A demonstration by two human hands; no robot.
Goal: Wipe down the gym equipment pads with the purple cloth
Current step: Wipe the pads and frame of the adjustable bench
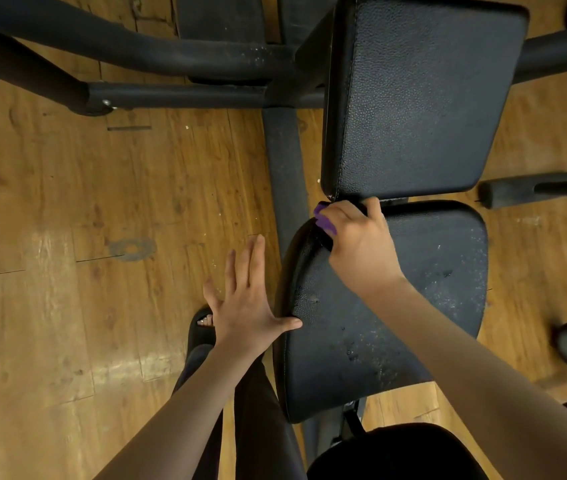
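Wiping stage: near pad in hand, far pad likely next, by my reading.
Left hand (245, 306): fingers straight and spread, holding nothing; thumb rests on the left edge of the seat pad (396, 323), probably to brace the body while leaning over.
Right hand (356, 233): fingers curled round the purple cloth (324, 221), pressing it at the pad's far left corner, just at the gap between the two pads.
Purple cloth: mostly hidden under the hand; only a bunched edge shows.
Seat pad surface: pale specks and dark spots on the right half, so that side seems unwiped.
Back pad (420, 98): just beyond the gap, untouched by either hand.
Frame tubes (178, 95): black, left of the back pad, over a wooden floor (67, 202).
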